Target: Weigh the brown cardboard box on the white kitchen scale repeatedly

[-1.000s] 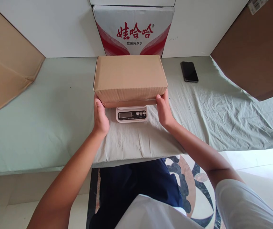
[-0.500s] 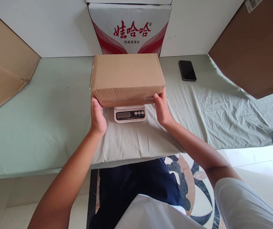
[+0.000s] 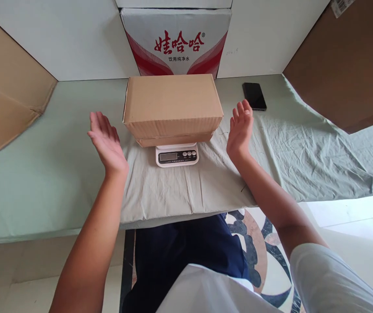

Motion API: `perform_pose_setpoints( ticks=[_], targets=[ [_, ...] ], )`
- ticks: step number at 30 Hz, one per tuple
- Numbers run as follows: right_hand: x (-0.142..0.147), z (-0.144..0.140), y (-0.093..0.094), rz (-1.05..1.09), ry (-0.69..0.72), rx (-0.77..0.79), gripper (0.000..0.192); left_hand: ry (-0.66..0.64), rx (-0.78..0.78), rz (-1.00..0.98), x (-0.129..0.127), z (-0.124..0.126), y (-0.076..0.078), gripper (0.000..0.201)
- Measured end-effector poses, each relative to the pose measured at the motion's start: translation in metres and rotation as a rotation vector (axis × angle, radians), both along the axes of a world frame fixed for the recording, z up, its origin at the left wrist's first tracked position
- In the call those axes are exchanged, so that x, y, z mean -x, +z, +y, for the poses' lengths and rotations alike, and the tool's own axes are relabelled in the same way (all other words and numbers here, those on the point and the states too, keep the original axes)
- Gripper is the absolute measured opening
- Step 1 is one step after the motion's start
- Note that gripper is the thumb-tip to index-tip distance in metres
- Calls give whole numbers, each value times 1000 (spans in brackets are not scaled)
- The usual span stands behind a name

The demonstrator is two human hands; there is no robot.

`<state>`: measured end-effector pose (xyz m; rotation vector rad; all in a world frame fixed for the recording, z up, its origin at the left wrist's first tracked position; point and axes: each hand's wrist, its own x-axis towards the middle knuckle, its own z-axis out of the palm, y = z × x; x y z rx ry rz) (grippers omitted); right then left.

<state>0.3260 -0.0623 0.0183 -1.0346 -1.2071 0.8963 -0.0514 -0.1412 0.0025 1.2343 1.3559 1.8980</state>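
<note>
A closed brown cardboard box (image 3: 172, 108) rests on a small white digital scale (image 3: 177, 155), whose display and buttons face me. My left hand (image 3: 106, 143) hovers open to the left of the box, palm turned inward and fingers spread, touching nothing. On the other side, my right hand (image 3: 240, 129) is raised open beside the box's right end, also apart from it. Both hands are empty.
A pale green cloth (image 3: 304, 148) covers the table. A black phone (image 3: 254, 96) lies at the back right. A white and red printed carton (image 3: 175, 41) stands behind the box. Large cardboard sheets lean at the left (image 3: 7, 91) and right (image 3: 346, 65).
Both hands have let go of the box's ends and moved outward and up, opening wide. The box stays on the scale.
</note>
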Motion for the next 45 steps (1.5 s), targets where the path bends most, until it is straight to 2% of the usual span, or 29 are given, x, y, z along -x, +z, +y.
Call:
perform_pose_setpoints(
  ticks=[4, 7, 13, 18, 22, 28, 31, 40, 45],
  targets=[
    [8, 9, -24, 11, 37, 62, 71, -35, -8, -65, -9, 8, -8, 76],
    [16, 7, -32, 28, 77, 78, 72, -55, 6, -77, -8, 13, -14, 82],
    [23, 4, -35, 42, 87, 80, 72, -65, 24, -52, -5, 22, -25, 78],
    [22, 8, -39, 77, 78, 98, 67, -68, 2, -136, -17, 16, -15, 87],
    [23, 8, -38, 78, 79, 97, 63, -66, 42, -152, -17, 19, -13, 82],
    [26, 4, -33, 106, 78, 97, 57, -107, 71, -60, -7, 28, -27, 94],
    [26, 6, -34, 116, 72, 96, 57, -103, 56, 7, -5, 28, -31, 89],
    [25, 8, -36, 87, 65, 51, 51, -91, 72, -150, -23, 12, -9, 91],
    [27, 6, -32, 99, 48, 71, 48, -77, 75, -180, -27, 13, -7, 102]
  ],
)
